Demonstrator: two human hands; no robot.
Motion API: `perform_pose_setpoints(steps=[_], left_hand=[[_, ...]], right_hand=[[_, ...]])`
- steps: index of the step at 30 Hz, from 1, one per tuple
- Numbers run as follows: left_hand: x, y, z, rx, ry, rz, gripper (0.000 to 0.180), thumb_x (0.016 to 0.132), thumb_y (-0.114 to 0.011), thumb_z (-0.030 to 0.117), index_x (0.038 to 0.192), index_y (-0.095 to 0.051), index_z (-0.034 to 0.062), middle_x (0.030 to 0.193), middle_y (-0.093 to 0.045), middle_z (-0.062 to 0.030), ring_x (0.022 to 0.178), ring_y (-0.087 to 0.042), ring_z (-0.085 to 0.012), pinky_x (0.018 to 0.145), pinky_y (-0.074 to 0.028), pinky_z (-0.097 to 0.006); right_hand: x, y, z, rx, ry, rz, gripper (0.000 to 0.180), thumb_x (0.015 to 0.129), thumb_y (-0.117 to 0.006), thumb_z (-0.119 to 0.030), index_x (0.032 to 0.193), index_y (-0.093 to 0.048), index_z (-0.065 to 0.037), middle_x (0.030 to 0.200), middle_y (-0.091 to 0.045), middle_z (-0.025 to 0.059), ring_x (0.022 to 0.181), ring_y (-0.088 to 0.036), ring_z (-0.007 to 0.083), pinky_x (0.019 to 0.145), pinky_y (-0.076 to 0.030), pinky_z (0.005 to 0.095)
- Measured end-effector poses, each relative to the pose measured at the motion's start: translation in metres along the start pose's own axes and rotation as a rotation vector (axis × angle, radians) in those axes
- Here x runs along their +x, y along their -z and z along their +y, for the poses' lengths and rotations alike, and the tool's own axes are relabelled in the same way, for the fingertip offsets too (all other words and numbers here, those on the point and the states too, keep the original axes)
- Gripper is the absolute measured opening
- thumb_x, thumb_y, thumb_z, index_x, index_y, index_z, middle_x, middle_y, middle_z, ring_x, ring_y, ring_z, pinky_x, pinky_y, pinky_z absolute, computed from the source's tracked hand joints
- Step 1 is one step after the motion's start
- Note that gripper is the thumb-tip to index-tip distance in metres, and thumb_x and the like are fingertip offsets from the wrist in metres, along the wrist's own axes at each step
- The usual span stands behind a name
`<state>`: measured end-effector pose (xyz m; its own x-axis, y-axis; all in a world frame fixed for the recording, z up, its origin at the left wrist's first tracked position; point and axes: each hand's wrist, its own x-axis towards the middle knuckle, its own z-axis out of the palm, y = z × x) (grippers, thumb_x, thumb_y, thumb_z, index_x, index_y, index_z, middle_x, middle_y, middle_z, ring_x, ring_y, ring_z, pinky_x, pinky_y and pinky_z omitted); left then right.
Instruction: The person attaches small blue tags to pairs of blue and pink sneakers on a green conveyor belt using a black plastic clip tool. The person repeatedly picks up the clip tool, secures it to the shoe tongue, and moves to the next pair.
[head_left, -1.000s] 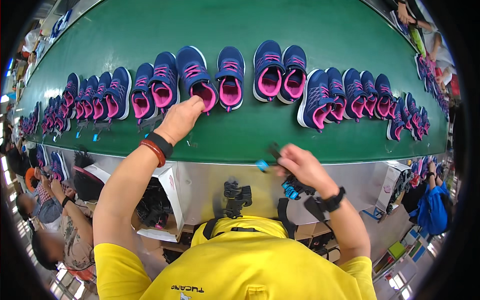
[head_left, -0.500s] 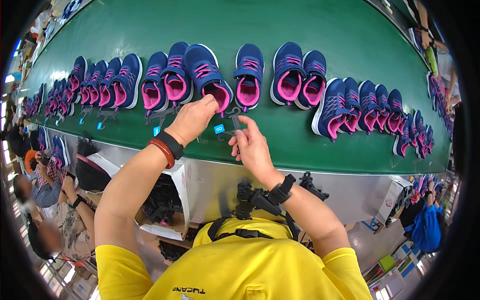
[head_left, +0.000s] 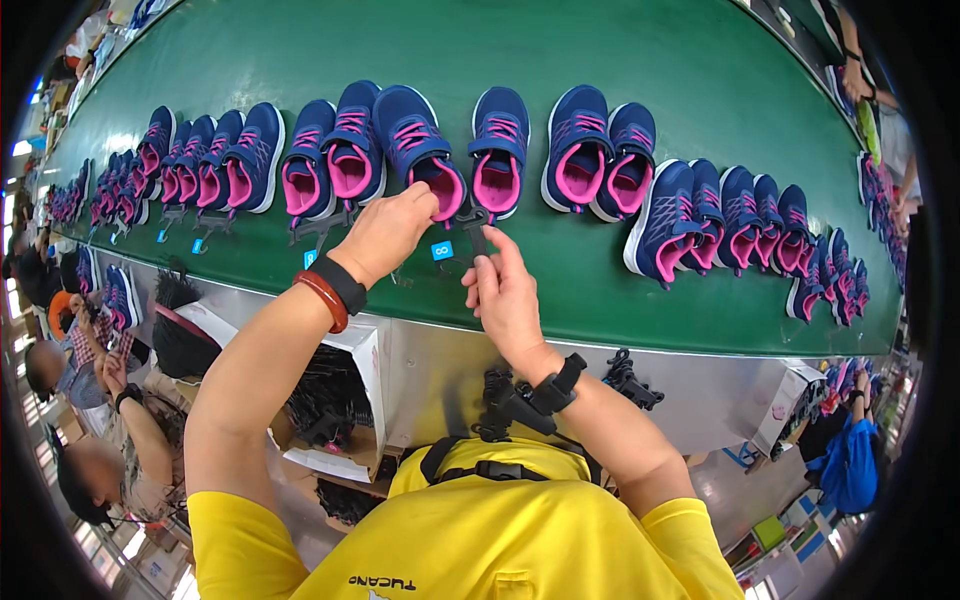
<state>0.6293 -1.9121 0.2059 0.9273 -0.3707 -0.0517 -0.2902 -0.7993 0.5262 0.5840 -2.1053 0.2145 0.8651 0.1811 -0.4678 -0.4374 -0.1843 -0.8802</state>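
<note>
My left hand (head_left: 392,238) is closed in a pinch on the heel of a navy sneaker (head_left: 408,125) with pink laces and pink lining. In front of its neighbour, a matching sneaker (head_left: 499,130), my right hand (head_left: 508,300) grips a small black plastic shoe hanger (head_left: 477,240) between thumb and fingers. The hanger's upper end meets the heels of the two sneakers; whether it is hooked in cannot be made out. A blue size tag (head_left: 442,251) sits on the hanger's left side. To the left, another pair (head_left: 347,130) has a black hanger at its heels.
Rows of matching sneakers (head_left: 665,220) run along both sides of the green table (head_left: 620,50). Below its edge stands a carton (head_left: 368,360) of black hangers, with more hangers (head_left: 630,380) to the right. A seated co-worker (head_left: 140,450) is at the lower left.
My right hand has shifted slightly up with the hanger, bringing its top closer against the sneaker heels. My left hand stays at the heel, nearly still.
</note>
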Motion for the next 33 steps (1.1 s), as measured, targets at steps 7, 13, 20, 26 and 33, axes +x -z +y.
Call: perform_pose_setpoints(steps=[7, 13, 20, 26, 33], left_hand=[[0.000, 0.000, 0.001, -0.014, 0.004, 0.005, 0.012, 0.085, -0.061, 0.007, 0.091, -0.051, 0.0049, 0.090, -0.053, -0.0133, 0.072, -0.060, -0.0375, 0.061, -0.047, -0.047], [0.001, -0.002, 0.002, -0.002, 0.016, 0.008, 0.013, 0.084, -0.062, 0.007, 0.092, -0.051, 0.0048, 0.091, -0.053, -0.0135, 0.072, -0.060, -0.0381, 0.061, -0.048, -0.047], [0.006, 0.001, 0.004, 0.004, 0.024, -0.019, 0.014, 0.084, -0.062, 0.007, 0.092, -0.051, 0.0048, 0.091, -0.053, -0.0138, 0.073, -0.060, -0.0386, 0.061, -0.048, -0.048], [0.001, -0.001, 0.005, -0.018, 0.033, 0.000, 0.015, 0.083, -0.062, 0.006, 0.092, -0.050, 0.0045, 0.091, -0.053, -0.0136, 0.075, -0.060, -0.0385, 0.062, -0.048, -0.047], [0.002, -0.002, 0.007, -0.038, 0.053, 0.016, 0.015, 0.083, -0.062, 0.006, 0.093, -0.051, 0.0043, 0.092, -0.053, -0.0141, 0.075, -0.059, -0.0390, 0.063, -0.047, -0.047]], right_hand=[[-0.002, -0.001, -0.002, 0.031, -0.087, -0.016, 0.037, 0.097, -0.047, -0.009, 0.134, -0.044, -0.008, 0.072, -0.062, 0.0044, 0.052, -0.054, 0.0102, 0.049, -0.047, 0.0276], [-0.003, -0.008, 0.000, 0.092, -0.130, -0.037, 0.037, 0.097, -0.047, -0.009, 0.134, -0.044, -0.009, 0.072, -0.062, 0.0046, 0.051, -0.054, 0.0100, 0.048, -0.047, 0.0274], [-0.010, -0.015, 0.000, 0.090, -0.039, -0.088, 0.038, 0.097, -0.046, -0.007, 0.135, -0.042, -0.007, 0.072, -0.061, 0.0057, 0.052, -0.055, 0.0122, 0.051, -0.048, 0.0288], [0.000, -0.002, 0.005, 0.027, -0.037, -0.040, 0.039, 0.097, -0.044, -0.006, 0.136, -0.039, -0.006, 0.074, -0.060, 0.0057, 0.054, -0.056, 0.0136, 0.053, -0.048, 0.0297], [-0.003, -0.003, 0.005, 0.091, -0.075, -0.065, 0.040, 0.098, -0.044, -0.007, 0.137, -0.038, -0.007, 0.075, -0.060, 0.0051, 0.054, -0.054, 0.0125, 0.052, -0.048, 0.0297]])
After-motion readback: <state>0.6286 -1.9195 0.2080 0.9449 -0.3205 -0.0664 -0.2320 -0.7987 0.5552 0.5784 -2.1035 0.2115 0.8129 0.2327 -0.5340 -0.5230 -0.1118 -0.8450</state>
